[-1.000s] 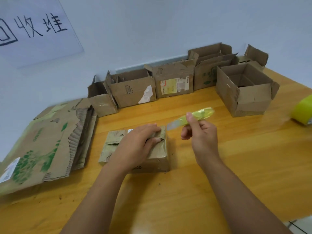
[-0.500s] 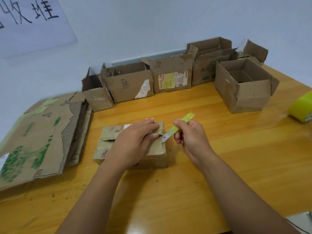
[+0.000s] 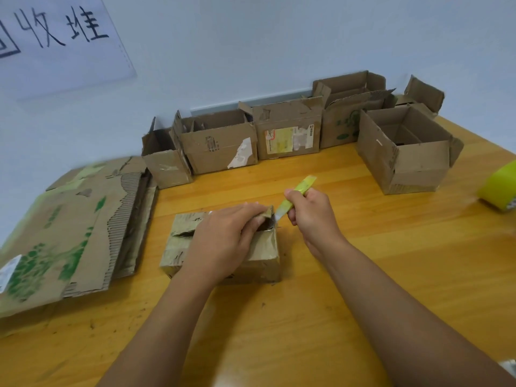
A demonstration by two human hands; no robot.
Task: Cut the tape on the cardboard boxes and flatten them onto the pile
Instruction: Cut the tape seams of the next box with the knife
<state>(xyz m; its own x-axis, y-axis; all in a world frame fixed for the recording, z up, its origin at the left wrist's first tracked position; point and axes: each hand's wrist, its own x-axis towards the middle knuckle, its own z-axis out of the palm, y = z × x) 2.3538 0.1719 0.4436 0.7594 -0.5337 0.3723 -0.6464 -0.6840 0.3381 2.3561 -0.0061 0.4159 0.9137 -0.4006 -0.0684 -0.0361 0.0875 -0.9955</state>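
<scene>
The right hand [image 3: 308, 212] is curled round the yellow-green handle of a utility knife [image 3: 296, 195], its blade tip set at the top right edge of a small cardboard box [image 3: 262, 248] that lies closed on the counter [image 3: 363, 275] in front of the person. The left hand [image 3: 223, 241] lies over the top of that box, palm down, fingertips hooked on a lifted corner of flap right next to the blade; the fingers bend over the cardboard and pinch it up. The box looks light and worn, its skin creased and torn, so it will likely slide or buckle unless it is pinned from above, and it should be held well back from the cut line, since the fingers sit very close to the edge. The tape looks thin and will probably part with little force. To the left, well apart, lies the pile of flattened cardboard [image 3: 69, 233] with green print. Along the wall stands a row of open boxes [image 3: 220, 146], and one more open box [image 3: 407, 155] to the right; a roll of yellow-green tape [image 3: 497, 191] sits near the counter's right edge.
</scene>
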